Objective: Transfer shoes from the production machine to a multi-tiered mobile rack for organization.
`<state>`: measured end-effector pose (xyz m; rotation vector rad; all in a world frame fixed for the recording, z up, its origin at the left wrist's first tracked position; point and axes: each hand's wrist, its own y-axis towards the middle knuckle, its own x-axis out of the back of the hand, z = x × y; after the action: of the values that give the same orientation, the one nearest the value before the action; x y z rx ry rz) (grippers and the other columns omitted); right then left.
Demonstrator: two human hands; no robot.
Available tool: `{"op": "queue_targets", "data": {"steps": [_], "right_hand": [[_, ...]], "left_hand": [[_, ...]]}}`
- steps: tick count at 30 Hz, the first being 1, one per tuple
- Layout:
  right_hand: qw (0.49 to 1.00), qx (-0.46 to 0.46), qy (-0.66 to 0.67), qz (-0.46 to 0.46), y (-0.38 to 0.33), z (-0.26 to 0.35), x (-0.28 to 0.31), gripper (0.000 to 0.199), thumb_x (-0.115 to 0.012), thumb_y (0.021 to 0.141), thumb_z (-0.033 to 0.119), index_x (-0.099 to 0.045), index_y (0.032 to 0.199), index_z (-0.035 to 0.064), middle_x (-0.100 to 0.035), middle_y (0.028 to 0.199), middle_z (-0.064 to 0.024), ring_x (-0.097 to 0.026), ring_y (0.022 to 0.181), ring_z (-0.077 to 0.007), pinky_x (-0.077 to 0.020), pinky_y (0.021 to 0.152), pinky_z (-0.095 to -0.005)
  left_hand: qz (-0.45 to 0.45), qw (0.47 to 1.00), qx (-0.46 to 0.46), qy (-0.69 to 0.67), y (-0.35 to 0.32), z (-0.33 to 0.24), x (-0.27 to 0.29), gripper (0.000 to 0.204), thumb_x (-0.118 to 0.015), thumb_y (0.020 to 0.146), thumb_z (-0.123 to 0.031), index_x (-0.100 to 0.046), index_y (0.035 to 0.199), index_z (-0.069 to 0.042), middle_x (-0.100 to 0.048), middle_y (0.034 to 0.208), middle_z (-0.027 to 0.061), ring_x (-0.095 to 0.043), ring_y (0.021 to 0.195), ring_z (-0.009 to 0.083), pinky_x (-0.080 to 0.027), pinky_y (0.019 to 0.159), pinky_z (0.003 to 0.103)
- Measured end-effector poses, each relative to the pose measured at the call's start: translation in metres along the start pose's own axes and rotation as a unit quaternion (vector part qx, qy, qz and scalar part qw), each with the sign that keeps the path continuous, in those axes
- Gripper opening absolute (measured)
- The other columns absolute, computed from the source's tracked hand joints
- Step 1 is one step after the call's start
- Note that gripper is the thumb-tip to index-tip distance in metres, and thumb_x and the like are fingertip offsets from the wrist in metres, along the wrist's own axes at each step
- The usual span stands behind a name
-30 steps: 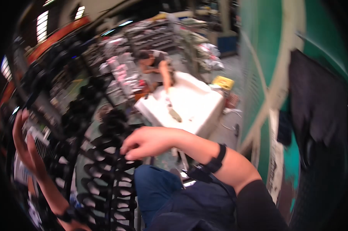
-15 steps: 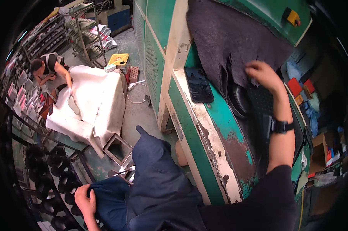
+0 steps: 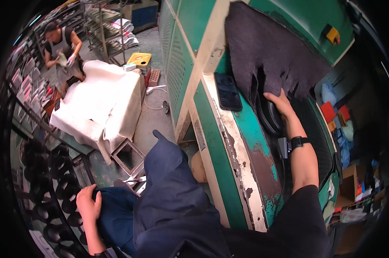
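At the dark frayed cloth flap [image 3: 272,47], my right hand [image 3: 284,105] has its thumb and fingers at the end of a glossy black curved piece shaped like a shoe sole [image 3: 270,117]. The thumb lies along the rim; the other fingertips are partly hidden by the flap's torn strips. This piece lies on a black textured mat [image 3: 313,129] beneath the flap. My left hand [image 3: 89,204] rests on my dark-blue-clad leg, thumb apart and nothing in it. A black phone [image 3: 228,92] lies on the green machine's ledge, left of the flap.
A co-worker [image 3: 63,51] stands beyond a cloth-covered block [image 3: 100,103], holding a pale shoe-shaped piece. Black sole-like pieces [image 3: 67,187] fill a rack at lower left. A yellow-and-black switch [image 3: 331,34] is on the machine's panel. An open cardboard box [image 3: 347,187] stands at right.
My right hand has moved down and left from the flap's edge onto the black sole-shaped piece. The co-worker has straightened up and lifted the pale piece off the block. My left hand stays on my leg.
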<state>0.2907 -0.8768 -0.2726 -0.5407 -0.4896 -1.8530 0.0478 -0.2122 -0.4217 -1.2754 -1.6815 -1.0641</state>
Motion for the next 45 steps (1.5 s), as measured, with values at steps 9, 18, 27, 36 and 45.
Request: {"op": "queue_targets", "data": {"steps": [9,18,27,36,45], "right_hand": [[0.922,-0.165,0.346,-0.054,-0.114,-0.048,0.067,0.046,-0.062,0.087,0.047,-0.07,0.106,0.0062,-0.073,0.095,-0.0116,-0.071,0.083,-0.0246,-0.0582,0.077,-0.0366],[0.766,0.171,0.601,0.153,-0.207,0.104,-0.003,0.047,-0.051,0.099,0.025,-0.048,0.139,-0.0006,-0.051,0.141,-0.0241,-0.046,0.135,-0.0378,-0.0387,0.115,-0.0462],[0.669,0.088,0.634,0.379,-0.203,0.154,-0.239,0.049,-0.048,0.1,0.041,-0.062,0.128,0.0038,-0.055,0.136,-0.0271,-0.044,0.134,-0.0419,-0.029,0.116,-0.0492],[0.733,-0.303,0.455,0.404,-0.229,0.022,-0.449,0.024,-0.064,0.085,0.021,-0.068,0.103,0.0042,-0.069,0.094,-0.0106,-0.065,0.095,-0.0307,-0.0538,0.088,-0.0446],[0.73,-0.236,0.329,0.551,-0.246,0.057,-0.459,0.026,-0.057,0.086,0.017,-0.067,0.103,-0.0006,-0.069,0.093,-0.0143,-0.067,0.085,-0.0267,-0.0554,0.082,-0.0369]], "left_hand": [[-0.076,0.993,-0.042,-0.081,-0.032,0.023,0.027,0.022,-0.066,0.08,-0.01,-0.07,0.1,-0.001,-0.069,0.105,0.0139,-0.063,0.108,0.0314,-0.043,0.102,0.041],[0.281,0.591,-0.159,-0.739,0.037,-0.151,0.028,0.07,-0.063,0.092,-0.021,-0.032,0.152,-0.005,-0.048,0.143,0.0175,-0.055,0.126,0.0276,-0.046,0.103,0.041],[0.336,0.305,0.075,-0.888,-0.008,-0.151,0.022,0.092,-0.054,0.099,-0.043,0.014,0.157,-0.022,-0.054,0.134,0.0149,-0.067,0.101,0.025,-0.057,0.084,0.044],[0.187,0.161,0.289,-0.925,-0.065,-0.045,-0.105,0.037,-0.047,0.1,-0.032,-0.066,0.119,-0.006,-0.072,0.109,0.0083,-0.07,0.094,0.0182,-0.056,0.085,0.035],[0.142,0.461,0.431,-0.763,-0.047,-0.05,-0.064,0.063,-0.046,0.103,-0.043,-0.025,0.156,-0.016,-0.05,0.142,0.0062,-0.055,0.115,0.0106,-0.048,0.094,0.029]]}}
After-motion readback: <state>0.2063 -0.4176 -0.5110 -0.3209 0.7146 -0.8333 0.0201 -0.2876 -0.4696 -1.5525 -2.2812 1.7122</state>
